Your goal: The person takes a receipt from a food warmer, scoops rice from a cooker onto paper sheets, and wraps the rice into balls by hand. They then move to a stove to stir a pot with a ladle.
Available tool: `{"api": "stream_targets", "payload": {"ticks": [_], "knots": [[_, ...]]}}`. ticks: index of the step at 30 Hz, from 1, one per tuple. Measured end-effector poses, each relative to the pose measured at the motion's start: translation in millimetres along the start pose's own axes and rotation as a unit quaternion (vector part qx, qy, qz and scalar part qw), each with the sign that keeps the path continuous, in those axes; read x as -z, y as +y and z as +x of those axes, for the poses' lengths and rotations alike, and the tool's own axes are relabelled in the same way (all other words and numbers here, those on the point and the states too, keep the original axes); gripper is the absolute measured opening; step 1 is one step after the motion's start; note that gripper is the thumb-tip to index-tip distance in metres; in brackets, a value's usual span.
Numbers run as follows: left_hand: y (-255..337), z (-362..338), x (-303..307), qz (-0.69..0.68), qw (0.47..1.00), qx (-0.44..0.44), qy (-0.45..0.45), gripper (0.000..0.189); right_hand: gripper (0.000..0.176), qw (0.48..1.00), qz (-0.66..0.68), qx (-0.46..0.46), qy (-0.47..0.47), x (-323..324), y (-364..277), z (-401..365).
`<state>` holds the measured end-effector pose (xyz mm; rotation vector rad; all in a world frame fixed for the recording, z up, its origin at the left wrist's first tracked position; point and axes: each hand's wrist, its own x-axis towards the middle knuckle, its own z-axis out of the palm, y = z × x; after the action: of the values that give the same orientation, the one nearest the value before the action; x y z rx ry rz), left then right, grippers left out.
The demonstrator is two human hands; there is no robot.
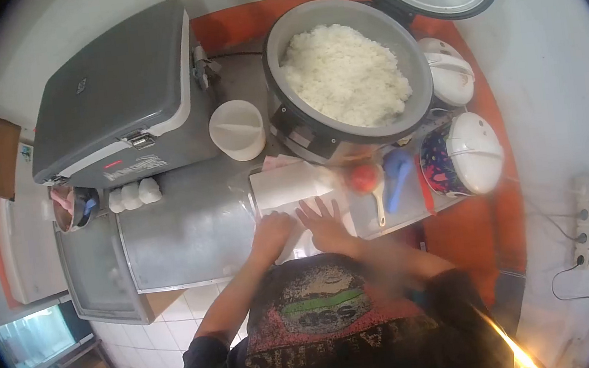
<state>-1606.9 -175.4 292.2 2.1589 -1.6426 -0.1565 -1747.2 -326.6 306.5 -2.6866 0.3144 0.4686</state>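
A stack of white paper sheets (284, 187) lies on the metal counter in front of my body. My right hand (327, 230) rests on the lower part of the paper, palm down with fingers spread. Beside it, my left hand (271, 237) is closed at the paper's left edge; anything inside its fingers is hidden. Behind the paper stands a big open rice cooker (281, 76) full of cooked white rice (346, 73). To the right of the paper are a red scoop with a pale handle (365, 178) and a blue scoop (398, 172).
A grey cooler box (117, 95) stands at the back left, near a white container (236, 134). Three white wrapped bundles (134, 195) sit by a bowl (74, 209) on the metal counter (184, 233). White-lidded tubs (476, 152) stand on the right.
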Motion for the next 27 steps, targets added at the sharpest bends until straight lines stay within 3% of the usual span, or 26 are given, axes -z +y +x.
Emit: {"api": "stream_targets", "payload": {"ticks": [2, 5, 6, 9, 12, 15, 18, 19, 21, 22, 23, 25, 27], "knots": [[-2.8, 2.8, 3.3, 0.073, 0.985, 0.118, 0.099, 0.024, 0.077, 1.0, -0.007, 0.006, 0.02, -12.5, 6.5, -10.9], [-44.4, -7.7, -7.1, -0.009, 0.985, 0.158, 0.064, 0.026, 0.078, 0.999, -0.026, 0.007, 0.047, -35.3, 14.8, -27.2], [-54.4, -8.5, -14.8, -0.1, 0.979, 0.157, 0.082, 0.017, 0.078, 0.998, -0.036, 0.003, 0.061, -38.5, 16.3, -29.1], [-56.6, -13.2, -31.8, -0.289, 0.906, 0.309, -0.002, 0.014, 0.077, 0.998, -0.04, -0.003, 0.055, -40.2, 19.9, -35.1], [-43.2, -19.1, -26.5, -0.158, 0.93, 0.319, -0.088, 0.022, 0.074, 0.997, -0.033, -0.004, 0.064, -37.8, 20.9, -37.8], [-38.2, -39.9, -52.1, -0.446, 0.761, 0.472, 0.0, 0.032, 0.067, 0.997, -0.03, -0.008, 0.069, -32.6, 20.5, -41.5], [-18.6, -58.9, -53.3, -0.272, 0.868, 0.342, -0.235, 0.044, 0.061, 0.995, -0.026, 0.001, 0.092, -33.7, 22.0, -42.7], [-8.2, -62.2, -46.8, -0.322, 0.845, 0.349, -0.246, 0.045, 0.06, 0.994, 0.001, 0.006, 0.107, -33.7, 21.1, -44.1], [20.7, -50.7, -10.0, -0.418, 0.793, 0.358, -0.263, 0.046, 0.06, 0.988, 0.052, 0.017, 0.141, -26.2, 19.6, -45.8], [14.2, -49.9, -21.1, -0.456, 0.72, 0.424, -0.305, 0.042, 0.059, 0.989, 0.051, 0.019, 0.14, -21.4, 18.1, -46.2], [11.7, -48.6, -23.0, -0.588, 0.621, 0.448, -0.259, 0.041, 0.059, 0.989, 0.048, 0.021, 0.138, -16.3, 16.5, -48.0], [8.2, -48.6, -26.0, -0.796, 0.369, 0.457, -0.146, 0.041, 0.056, 0.989, 0.012, 0.015, 0.145, -18.2, 15.4, -48.3], [19.4, -39.5, -18.0, -0.701, 0.573, 0.42, -0.065, 0.031, 0.049, 0.985, -0.058, 0.006, 0.165, -29.7, 18.7, -38.9]]}}
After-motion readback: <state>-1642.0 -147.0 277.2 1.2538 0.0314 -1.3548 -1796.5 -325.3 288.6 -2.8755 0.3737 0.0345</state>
